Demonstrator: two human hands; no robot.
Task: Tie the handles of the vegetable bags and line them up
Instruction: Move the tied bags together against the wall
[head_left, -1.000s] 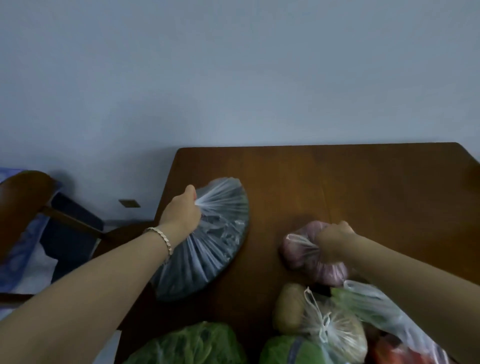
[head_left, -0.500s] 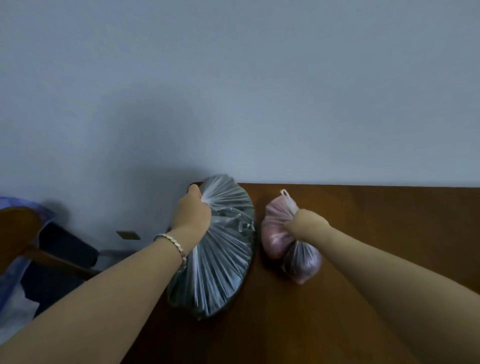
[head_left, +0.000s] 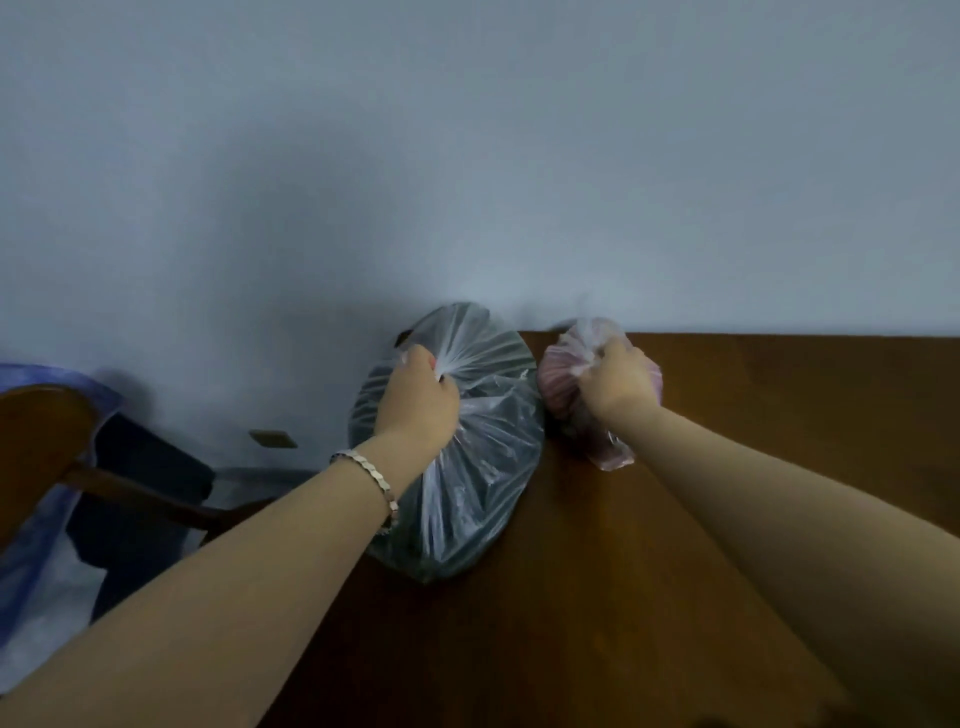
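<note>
Frame centre, far table (head_left: 779, 415) edge: left hand (head_left: 418, 402) fisted round gathered neck of dark-greens bag (head_left: 478, 467). Just right, right hand (head_left: 615, 387) clutches top of pink-vegetable bag (head_left: 558, 384). Bags nearly touching.

dark bag (head_left: 483, 467), pink bag (head_left: 558, 384), brown table (head_left: 779, 405)

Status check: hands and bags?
Left hand grips dark bag by its neck. Right hand grips pink bag. Bags side by side at table far edge.
</note>
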